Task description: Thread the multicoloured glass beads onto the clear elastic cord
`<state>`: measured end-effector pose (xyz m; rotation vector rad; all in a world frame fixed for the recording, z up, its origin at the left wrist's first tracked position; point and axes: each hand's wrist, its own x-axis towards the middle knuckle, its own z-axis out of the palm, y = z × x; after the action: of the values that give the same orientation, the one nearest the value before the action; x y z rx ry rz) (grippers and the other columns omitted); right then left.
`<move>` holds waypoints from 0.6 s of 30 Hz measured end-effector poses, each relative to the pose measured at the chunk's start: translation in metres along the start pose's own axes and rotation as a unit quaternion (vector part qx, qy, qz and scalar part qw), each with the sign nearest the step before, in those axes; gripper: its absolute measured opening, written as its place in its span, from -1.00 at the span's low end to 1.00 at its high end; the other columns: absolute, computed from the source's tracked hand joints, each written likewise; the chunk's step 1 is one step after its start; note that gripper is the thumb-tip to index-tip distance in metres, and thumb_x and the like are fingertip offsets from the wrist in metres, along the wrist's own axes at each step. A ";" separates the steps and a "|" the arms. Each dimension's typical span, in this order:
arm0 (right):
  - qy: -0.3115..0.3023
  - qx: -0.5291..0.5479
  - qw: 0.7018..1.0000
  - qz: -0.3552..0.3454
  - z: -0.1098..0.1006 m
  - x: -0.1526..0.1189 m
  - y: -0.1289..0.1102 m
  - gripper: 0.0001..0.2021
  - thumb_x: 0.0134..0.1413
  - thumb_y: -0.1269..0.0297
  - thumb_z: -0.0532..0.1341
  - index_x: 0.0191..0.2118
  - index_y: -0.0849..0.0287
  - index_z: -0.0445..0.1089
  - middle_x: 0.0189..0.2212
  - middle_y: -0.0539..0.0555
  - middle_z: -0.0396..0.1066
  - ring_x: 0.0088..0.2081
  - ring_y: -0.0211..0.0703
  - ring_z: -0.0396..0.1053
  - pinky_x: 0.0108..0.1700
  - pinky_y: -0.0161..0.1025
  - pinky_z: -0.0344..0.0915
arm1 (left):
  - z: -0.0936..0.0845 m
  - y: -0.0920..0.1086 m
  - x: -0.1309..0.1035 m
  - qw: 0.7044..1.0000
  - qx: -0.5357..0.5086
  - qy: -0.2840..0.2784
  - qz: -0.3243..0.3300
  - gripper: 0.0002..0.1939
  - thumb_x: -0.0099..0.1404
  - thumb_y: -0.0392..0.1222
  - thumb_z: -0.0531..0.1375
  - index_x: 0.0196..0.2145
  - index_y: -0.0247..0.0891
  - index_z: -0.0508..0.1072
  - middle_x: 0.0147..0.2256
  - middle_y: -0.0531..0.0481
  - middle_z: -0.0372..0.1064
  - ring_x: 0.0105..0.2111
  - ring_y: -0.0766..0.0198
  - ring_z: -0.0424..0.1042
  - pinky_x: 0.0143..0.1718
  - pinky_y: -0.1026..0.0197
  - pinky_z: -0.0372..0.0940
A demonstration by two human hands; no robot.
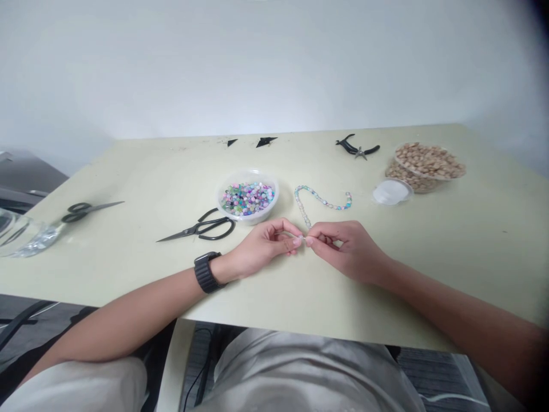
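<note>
My left hand (270, 245), with a dark watch on its wrist, pinches a tiny pale bead (302, 237) between thumb and forefinger. Fingertip to fingertip with it, my right hand (343, 245) is closed on the end of a beaded string (322, 201). The string curves away over the table beyond my fingers, its beads blue, white and clear. Just past my left hand stands a white bowl (274, 201) of many-coloured small beads (247, 198). Exactly how bead and string meet is hidden by my fingertips.
Black-handled scissors (195, 231) lie beside the bowl; another pair (88, 210) is farther left, near a clear container (26, 237). Black pliers (355, 149) lie at the back. Tubs of tan pieces (429, 161) and a white lid (391, 191) stand right. Black scraps (265, 141) lie behind.
</note>
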<state>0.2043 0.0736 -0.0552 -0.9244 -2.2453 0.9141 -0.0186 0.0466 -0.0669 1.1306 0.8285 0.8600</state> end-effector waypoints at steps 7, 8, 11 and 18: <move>-0.006 -0.008 1.000 0.009 -0.001 0.000 0.002 -0.75 0.32 0.24 0.19 -0.41 0.17 0.43 -0.63 -0.11 0.10 -0.55 -0.33 0.07 -0.47 -0.29 0.03 | 0.003 0.004 -0.001 1.000 0.014 0.003 -0.003 -0.73 0.35 -0.07 0.35 -0.19 -0.35 0.47 -0.36 0.00 0.43 -0.37 0.36 0.39 -0.23 0.25 0.25; -0.008 -0.010 1.000 0.010 -0.001 0.000 0.002 -0.74 0.32 0.23 0.18 -0.41 0.17 0.43 -0.63 -0.11 0.08 -0.55 -0.32 0.06 -0.47 -0.29 0.02 | 0.004 0.005 -0.001 1.000 0.021 0.001 0.000 -0.73 0.36 -0.07 0.34 -0.20 -0.34 0.46 -0.38 0.02 0.41 -0.38 0.36 0.38 -0.24 0.25 0.25; -0.016 -0.012 1.000 0.018 -0.001 0.000 0.003 -0.74 0.33 0.21 0.18 -0.38 0.16 0.46 -0.64 -0.12 0.05 -0.56 -0.32 0.04 -0.47 -0.28 0.00 | 0.006 0.007 -0.002 0.999 0.032 -0.012 0.001 -0.72 0.39 -0.03 0.29 -0.23 -0.32 0.39 -0.37 0.02 0.40 -0.45 0.38 0.36 -0.33 0.26 0.24; -0.045 -0.001 0.999 0.019 0.000 0.002 -0.001 -0.74 0.33 0.20 0.18 -0.38 0.15 0.48 -0.65 -0.14 0.02 -0.56 -0.31 0.02 -0.47 -0.27 -0.02 | 0.008 0.008 -0.006 0.994 0.093 -0.054 -0.001 -0.67 0.51 0.05 0.12 -0.24 -0.31 0.33 -0.35 0.01 0.37 -0.50 0.42 0.27 -0.44 0.29 0.17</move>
<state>0.2033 0.0747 -0.0542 -0.9462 -2.3105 0.9887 -0.0156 0.0394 -0.0568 1.3279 0.8321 0.7237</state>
